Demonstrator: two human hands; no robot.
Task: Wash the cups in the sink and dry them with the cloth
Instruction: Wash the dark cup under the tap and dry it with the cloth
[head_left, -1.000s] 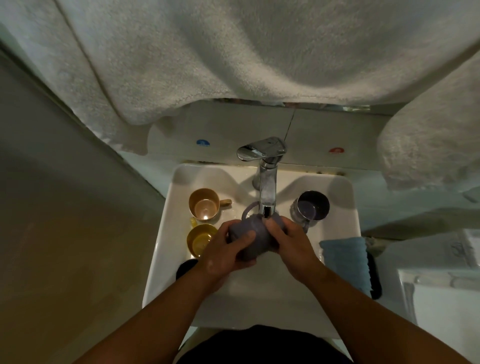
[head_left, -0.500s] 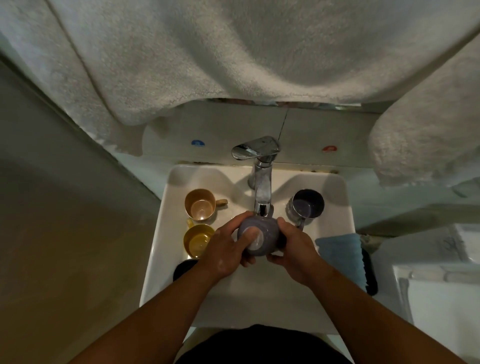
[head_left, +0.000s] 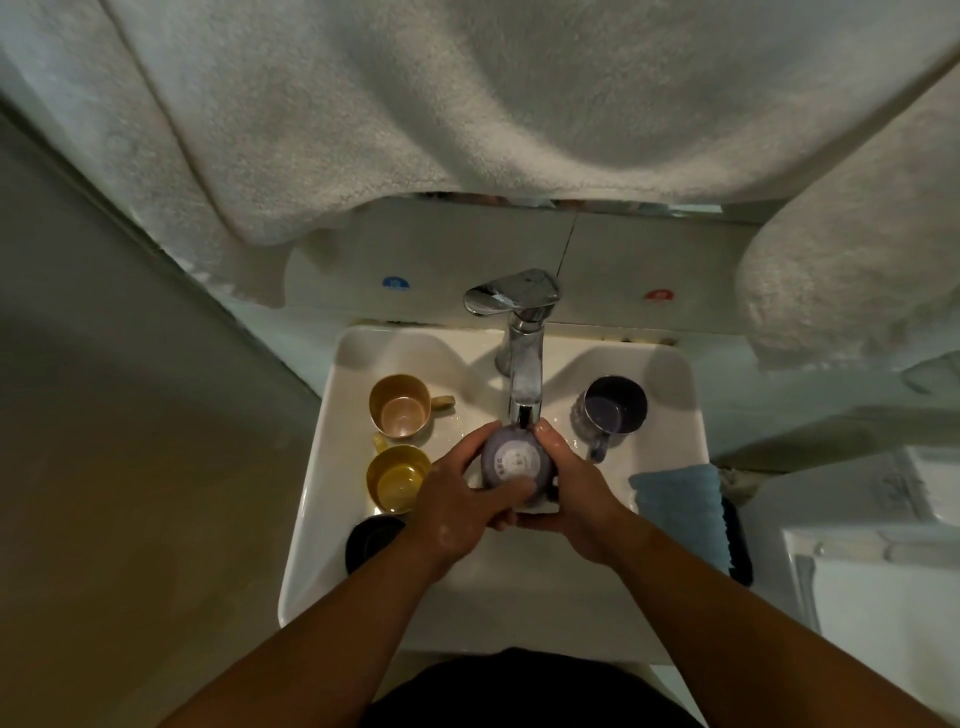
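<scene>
Both hands hold a purple cup (head_left: 517, 461) bottom-up under the tap (head_left: 522, 358) over the sink (head_left: 332, 467); left hand (head_left: 457, 504) grips its side, thumb across the base, right hand (head_left: 576, 493) wraps the other side, blue cloth (head_left: 680, 506) on the sink's right edge

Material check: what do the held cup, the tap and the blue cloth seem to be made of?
Purple cup: matte, likely plastic, going by the printed round mark on its base; ceramic is possible. Tap: polished chrome-look metal, mirror-bright highlights. Blue cloth: soft ribbed textile, perhaps microfibre.
</scene>
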